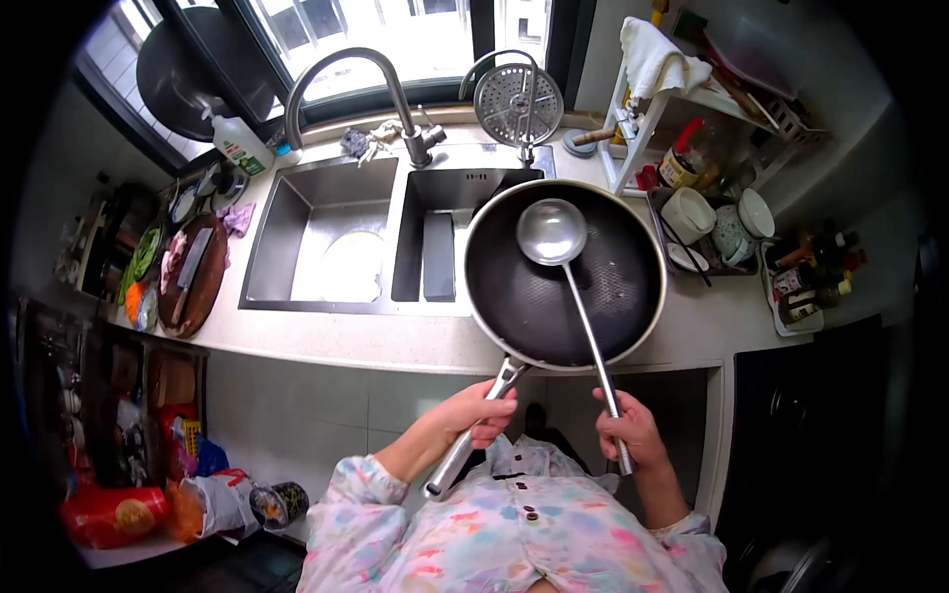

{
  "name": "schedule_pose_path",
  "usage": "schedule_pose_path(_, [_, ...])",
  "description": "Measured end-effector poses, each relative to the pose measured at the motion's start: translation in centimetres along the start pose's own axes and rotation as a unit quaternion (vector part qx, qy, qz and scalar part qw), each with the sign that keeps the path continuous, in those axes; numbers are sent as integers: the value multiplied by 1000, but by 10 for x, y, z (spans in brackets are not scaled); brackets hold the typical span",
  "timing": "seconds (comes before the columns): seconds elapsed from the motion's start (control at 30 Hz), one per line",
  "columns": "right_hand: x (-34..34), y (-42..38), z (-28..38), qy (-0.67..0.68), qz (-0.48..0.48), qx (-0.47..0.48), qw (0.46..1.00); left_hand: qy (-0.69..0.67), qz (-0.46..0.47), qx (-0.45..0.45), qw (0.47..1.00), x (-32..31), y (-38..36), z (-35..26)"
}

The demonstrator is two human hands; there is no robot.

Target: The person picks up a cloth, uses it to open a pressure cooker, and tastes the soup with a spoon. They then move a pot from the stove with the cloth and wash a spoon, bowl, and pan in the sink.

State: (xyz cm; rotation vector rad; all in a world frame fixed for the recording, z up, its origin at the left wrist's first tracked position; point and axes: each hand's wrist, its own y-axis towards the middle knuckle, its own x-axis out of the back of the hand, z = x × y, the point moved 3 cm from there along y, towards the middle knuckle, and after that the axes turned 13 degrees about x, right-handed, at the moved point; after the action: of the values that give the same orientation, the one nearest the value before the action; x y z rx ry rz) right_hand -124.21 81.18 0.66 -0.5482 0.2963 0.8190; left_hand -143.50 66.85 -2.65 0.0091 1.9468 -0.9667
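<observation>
My left hand (475, 409) is wrapped round the steel handle of a dark frying pan (504, 296), whose pale rim overlaps the counter's front edge and the right part of the sink. In my right hand (633, 431) is the long handle of a steel ladle (552, 233). The ladle's round bowl is over the pan's dark, textured inside, toward its far side. Inside the pan no food shows, only the ladle and its shaft crossing the near rim.
A double sink (321, 232) with a curved faucet (390, 84) lies left of the pan. A knife (194, 259) rests on a round chopping board (203, 292) at the left. Bowls (689, 212) and sauce bottles (796, 282) stand at the right, beside a white rack (633, 138).
</observation>
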Motion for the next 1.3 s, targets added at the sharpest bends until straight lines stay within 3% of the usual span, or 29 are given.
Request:
schedule_pose_path(0.13, [-37, 34, -19, -38, 54, -21, 998, -26, -32, -25, 999, 24, -27, -5])
schedule_pose_path(0.2, [-51, 55, -30, -145, 99, -17, 984, -42, -42, -52, 997, 34, -27, -10])
schedule_pose_path(0.23, [-50, 68, -25, -296, 135, -14, 945, -48, -45, -65, 996, 39, -27, -13])
schedule_pose_path(0.33, [-36, 129, 14, -306, 67, 109, 943, -66, -62, -88, 992, 50, -23, -22])
schedule_pose_path(0.4, [-44, 192, 53, -342, 0, 264, 902, -89, -78, -111, 987, 54, -13, -27])
schedule_pose_path(0.47, [-28, 291, 64, -366, 10, 314, 876, -130, -60, -116, 983, 58, -5, -29])
schedule_pose_path(0.6, [-9, 464, 45, -535, 28, 349, 769, -144, -55, -150, 977, 64, 13, -32])
schedule_pose_path(0.63, [-19, 481, 43, -521, 60, 296, 798, -155, -39, -161, 974, 66, 19, -33])
schedule_pose_path(0.77, [-25, 505, 37, -525, 46, 271, 806, -190, -10, -184, 964, 69, 38, -36])
schedule_pose_path(0.87, [-65, 479, 49, -719, 113, 255, 637, -181, -21, -187, 965, 76, 51, -36])
schedule_pose_path(1.0, [-74, 472, 24, -822, 97, 342, 444, -163, -36, -192, 967, 76, 45, -39])
schedule_pose_path(1.03, [-67, 477, 21, -803, 99, 328, 487, -165, -39, -191, 967, 78, 47, -37])
schedule_pose_path(1.07, [-61, 477, 21, -784, 105, 375, 484, -167, -40, -186, 967, 82, 50, -36])
schedule_pose_path(1.13, [-83, 421, 43, -714, 146, 299, 616, -166, -53, -184, 967, 89, 54, -36])
schedule_pose_path(1.17, [-72, 396, 37, -633, 126, 395, 654, -169, -61, -182, 967, 90, 53, -35])
schedule_pose_path(1.2, [-80, 353, 45, -642, 117, 323, 686, -171, -66, -176, 967, 90, 53, -34])
schedule_pose_path(1.23, [-74, 317, 40, -650, 118, 352, 663, -166, -56, -173, 969, 90, 53, -34])
schedule_pose_path(1.3, [-75, 244, 31, -684, 131, 277, 662, -161, -55, -169, 971, 90, 51, -38])
